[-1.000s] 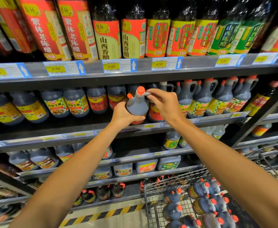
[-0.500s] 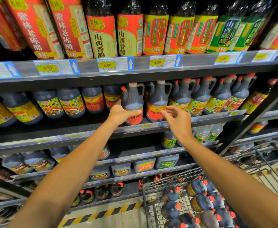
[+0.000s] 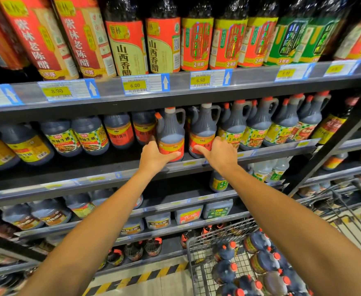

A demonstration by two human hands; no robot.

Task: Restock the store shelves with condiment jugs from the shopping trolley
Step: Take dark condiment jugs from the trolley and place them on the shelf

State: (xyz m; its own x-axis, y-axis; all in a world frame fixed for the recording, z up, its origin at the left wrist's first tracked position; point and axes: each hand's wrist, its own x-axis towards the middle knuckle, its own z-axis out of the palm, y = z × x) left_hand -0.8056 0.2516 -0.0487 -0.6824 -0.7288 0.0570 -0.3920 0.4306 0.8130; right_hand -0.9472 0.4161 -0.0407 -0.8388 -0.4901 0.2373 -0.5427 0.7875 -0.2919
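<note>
A dark condiment jug [image 3: 171,130] with a red label, side handle and orange cap stands upright at the front of the middle shelf [image 3: 102,178]. My left hand [image 3: 154,153] grips its base, thumb across the label. My right hand [image 3: 221,153] rests against the matching jug next to it [image 3: 204,129], thumb stretched over its label; its fingers are hidden behind the hand. Several more jugs [image 3: 258,242] with orange caps lie in the wire shopping trolley [image 3: 193,240] at the lower right.
Other handled jugs [image 3: 258,124] fill the shelf to the right and round dark bottles [image 3: 89,135] sit to the left. Tall vinegar bottles [image 3: 164,43] line the shelf above, close over the jug caps. Lower shelves hold more bottles. A yellow-black floor strip [image 3: 145,276] runs below.
The jug went from being held in front of the shelf to standing on it. My right hand let go of its handle, dropped, then moved onto the neighbouring jug. My left hand stayed on the base.
</note>
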